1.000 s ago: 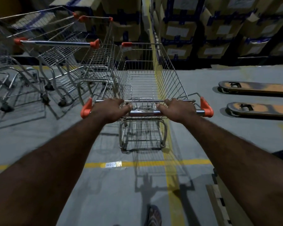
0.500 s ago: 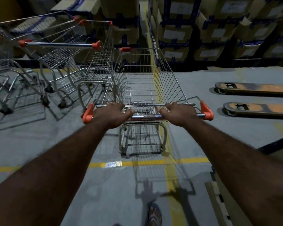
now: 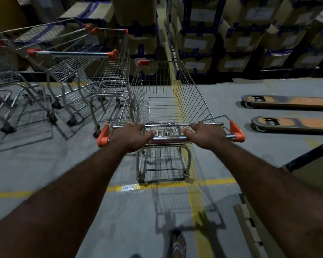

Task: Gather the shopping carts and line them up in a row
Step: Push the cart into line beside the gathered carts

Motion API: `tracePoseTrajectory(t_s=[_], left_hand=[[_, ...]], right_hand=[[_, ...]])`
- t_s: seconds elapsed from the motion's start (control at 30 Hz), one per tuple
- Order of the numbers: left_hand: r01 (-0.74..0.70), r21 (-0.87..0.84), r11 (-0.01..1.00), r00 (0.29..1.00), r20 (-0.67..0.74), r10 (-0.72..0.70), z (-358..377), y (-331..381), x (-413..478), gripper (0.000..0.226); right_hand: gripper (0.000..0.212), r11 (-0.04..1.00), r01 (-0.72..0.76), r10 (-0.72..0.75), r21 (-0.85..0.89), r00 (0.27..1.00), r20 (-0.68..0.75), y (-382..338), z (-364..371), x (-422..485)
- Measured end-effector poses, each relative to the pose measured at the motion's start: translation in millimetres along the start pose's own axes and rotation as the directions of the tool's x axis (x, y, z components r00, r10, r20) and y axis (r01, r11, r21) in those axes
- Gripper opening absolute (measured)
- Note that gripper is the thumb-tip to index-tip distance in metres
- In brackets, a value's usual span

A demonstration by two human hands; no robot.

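An empty wire shopping cart [image 3: 168, 101] with orange corner caps stands straight ahead of me on the grey floor. My left hand [image 3: 132, 135] and my right hand [image 3: 206, 135] both grip its chrome handle bar [image 3: 169, 139], one on each side of the middle. Just to the left, a second cart [image 3: 101, 75] with an orange-capped handle stands almost against the first cart's left side. More carts [image 3: 9, 86] line up further left, partly cut off by the frame edge.
Stacked cardboard boxes [image 3: 231, 40] on racks fill the back. Two orange pallet-jack forks [image 3: 291, 112] lie on the floor at right. Yellow floor lines [image 3: 218, 181] cross beneath the cart. A wooden pallet [image 3: 250, 229] sits at lower right. My sandalled foot [image 3: 178, 244] shows at the bottom.
The cart has rolled forward and slightly right toward the boxes, drawing level with the neighbouring cart. Both hands kept their grip on the handle.
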State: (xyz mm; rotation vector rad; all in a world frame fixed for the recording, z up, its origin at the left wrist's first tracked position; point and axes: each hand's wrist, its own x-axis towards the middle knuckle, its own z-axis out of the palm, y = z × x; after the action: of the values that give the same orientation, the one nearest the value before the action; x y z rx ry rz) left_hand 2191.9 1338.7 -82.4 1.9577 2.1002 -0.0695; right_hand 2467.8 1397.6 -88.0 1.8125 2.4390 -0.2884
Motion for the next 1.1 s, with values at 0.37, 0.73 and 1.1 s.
tracePoseTrajectory(t_s=[0.37, 0.73, 1.1], left_hand=[[-0.011, 0.040, 0.999, 1.000, -0.009, 0.011, 5.8, 1.1, -25.2, 0.093], [-0.011, 0.028, 1.000, 1.000, -0.001, 0.011, 3.2, 7.4, -43.1, 0.092], [-0.025, 0.017, 1.000, 1.000, -0.005, 0.025, 2.1, 5.3, -46.8, 0.089]], right_hand=[[0.080, 1.000, -0.007, 0.007, -0.016, 1.000, 0.001, -5.0, 5.4, -25.4], [0.083, 1.000, -0.005, 0.005, -0.001, 1.000, 0.004, -7.7, 1.1, -41.1], [0.076, 0.999, -0.031, 0.031, 0.011, 0.999, -0.015, -10.6, 6.3, -45.2]])
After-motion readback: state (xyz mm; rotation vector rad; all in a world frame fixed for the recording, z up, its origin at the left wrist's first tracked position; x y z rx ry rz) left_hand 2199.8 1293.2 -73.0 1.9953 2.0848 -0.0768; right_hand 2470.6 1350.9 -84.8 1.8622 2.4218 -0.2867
